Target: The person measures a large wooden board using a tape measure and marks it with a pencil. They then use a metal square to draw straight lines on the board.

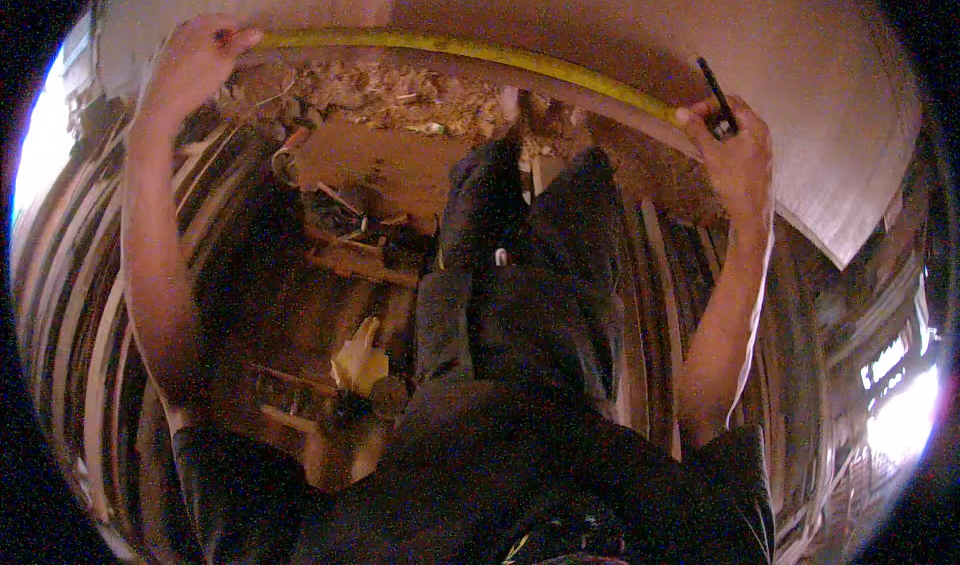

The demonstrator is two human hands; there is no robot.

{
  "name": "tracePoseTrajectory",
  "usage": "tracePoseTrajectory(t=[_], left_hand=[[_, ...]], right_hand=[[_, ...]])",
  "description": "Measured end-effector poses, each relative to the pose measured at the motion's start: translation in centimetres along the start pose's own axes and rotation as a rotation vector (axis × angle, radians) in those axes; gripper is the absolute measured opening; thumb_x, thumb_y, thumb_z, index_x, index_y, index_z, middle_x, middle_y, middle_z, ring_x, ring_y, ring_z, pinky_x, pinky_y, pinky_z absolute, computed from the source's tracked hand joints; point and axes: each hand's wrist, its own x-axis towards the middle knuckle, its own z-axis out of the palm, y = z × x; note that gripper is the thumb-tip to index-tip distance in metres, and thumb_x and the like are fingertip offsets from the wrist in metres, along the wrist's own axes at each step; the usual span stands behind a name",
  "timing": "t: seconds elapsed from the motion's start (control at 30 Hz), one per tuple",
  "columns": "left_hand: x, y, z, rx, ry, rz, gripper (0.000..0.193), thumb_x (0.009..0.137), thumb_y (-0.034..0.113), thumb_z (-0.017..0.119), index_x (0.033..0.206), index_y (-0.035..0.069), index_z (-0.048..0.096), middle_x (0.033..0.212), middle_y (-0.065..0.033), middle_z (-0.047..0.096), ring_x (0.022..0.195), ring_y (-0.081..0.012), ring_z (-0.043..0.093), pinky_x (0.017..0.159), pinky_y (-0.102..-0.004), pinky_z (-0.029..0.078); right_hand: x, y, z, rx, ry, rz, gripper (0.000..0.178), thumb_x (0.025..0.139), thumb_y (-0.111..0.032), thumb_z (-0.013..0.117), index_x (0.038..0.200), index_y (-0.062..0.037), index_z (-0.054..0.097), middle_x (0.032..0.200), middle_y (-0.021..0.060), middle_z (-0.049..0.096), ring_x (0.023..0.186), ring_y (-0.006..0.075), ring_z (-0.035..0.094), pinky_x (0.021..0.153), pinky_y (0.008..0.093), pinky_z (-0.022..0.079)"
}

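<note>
A yellow measuring tape (470, 49) is stretched along the near edge of a large pale board (600, 15), bowed by the lens. My left hand (195, 65) pinches the tape's left end, and a small dark reddish bit shows at the fingers. At the other end, my right hand (740, 150) has thumb and fingers closed on the tape. A slim black pen or marker (715, 95) also sticks up out of this hand, above the board. The tape's case cannot be made out.
Wood shavings (370, 85) cover the ground beyond my dark-trousered legs (530, 215). Long timber strips (90, 265) lie to the left, and more (660, 305) to the right. A low wooden box with dark items (360, 235) and a yellowish piece (360, 360) sit left of my legs.
</note>
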Motion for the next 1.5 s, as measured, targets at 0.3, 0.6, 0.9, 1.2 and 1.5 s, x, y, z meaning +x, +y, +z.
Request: tracePoseTrajectory(t=[0.3,0.6,0.9,1.2,1.5], left_hand=[[2.2,3.5,-1.2,-0.025,-0.129,-0.084,0.052,0.098,0.056,0.065,0.109,0.007,0.078,0.109,-0.0204,0.076,0.108,-0.0407,0.071,0.098,-0.0495,0.055],[2.9,4.1,-1.2,0.002,-0.086,-0.068,0.047,0.095,0.051,0.070,0.099,0.005,0.077,0.098,-0.0225,0.074,0.098,-0.0414,0.072,0.091,-0.0540,0.054],[1.6,7.7,-5.2,0.064,-0.126,-0.185,0.042,0.092,0.045,0.074,0.095,0.004,0.079,0.094,-0.0238,0.075,0.095,-0.0429,0.073,0.087,-0.0543,0.055],[4.5,5.1,-1.6,0.111,-0.167,-0.167,0.044,0.093,0.049,0.072,0.108,0.008,0.079,0.111,-0.0236,0.075,0.106,-0.0443,0.072,0.099,-0.0574,0.053],[2.7,7.8,-3.2,0.094,-0.163,-0.203,0.041,0.096,0.048,0.070,0.113,0.012,0.078,0.117,-0.0193,0.075,0.113,-0.0417,0.070,0.100,-0.0587,0.053]], right_hand=[[0.4,3.2,-4.6,-0.072,-0.017,-0.037,0.030,0.089,-0.032,0.084,0.099,-0.0057,0.076,0.091,0.0120,0.077,0.087,0.0273,0.072,0.085,0.0401,0.055],[1.0,3.9,-4.5,-0.041,0.000,-0.095,0.029,0.088,-0.032,0.085,0.095,-0.0057,0.076,0.086,0.0074,0.075,0.077,0.0207,0.066,0.073,0.0375,0.051],[0.5,2.9,-3.7,-0.088,0.020,-0.085,0.031,0.087,-0.036,0.085,0.092,-0.0064,0.076,0.087,0.0096,0.075,0.078,0.0247,0.067,0.074,0.0393,0.052],[1.4,4.1,-4.1,-0.054,0.028,-0.053,0.030,0.086,-0.033,0.087,0.096,-0.0064,0.075,0.090,0.0111,0.075,0.083,0.0259,0.070,0.080,0.0404,0.055],[-0.9,4.4,-4.6,-0.041,0.110,-0.068,0.030,0.091,-0.032,0.084,0.098,-0.0064,0.071,0.091,0.0103,0.074,0.082,0.0252,0.069,0.076,0.0392,0.054]])
